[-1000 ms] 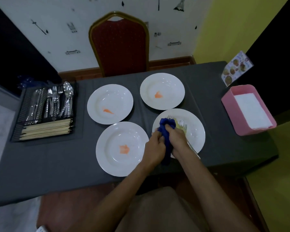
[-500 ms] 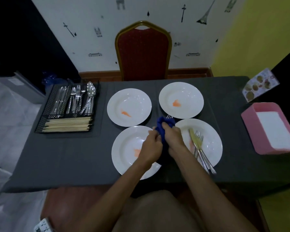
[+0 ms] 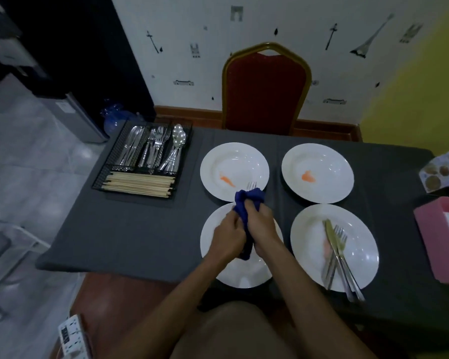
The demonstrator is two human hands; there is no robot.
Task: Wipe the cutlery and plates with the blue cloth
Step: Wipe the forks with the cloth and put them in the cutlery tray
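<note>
four round glossy white plates point(image 3: 329, 164) on dark tablecloth point(image 3: 140, 229), crumpled blue cloth point(image 3: 246, 200) bunched round metal fork point(image 3: 252, 185), l hand point(image 3: 228, 239) & r hand point(image 3: 262, 224) both curled tight gripping cloth

Blue cloth point(image 3: 246, 203), orange-smeared white plates point(image 3: 246, 154), red chair point(image 3: 265, 92).

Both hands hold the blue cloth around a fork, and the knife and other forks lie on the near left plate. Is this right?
Not quite: the head view shows the knife and forks on the near right plate. The rest holds: left hand and right hand grip the blue cloth around a fork.
</note>
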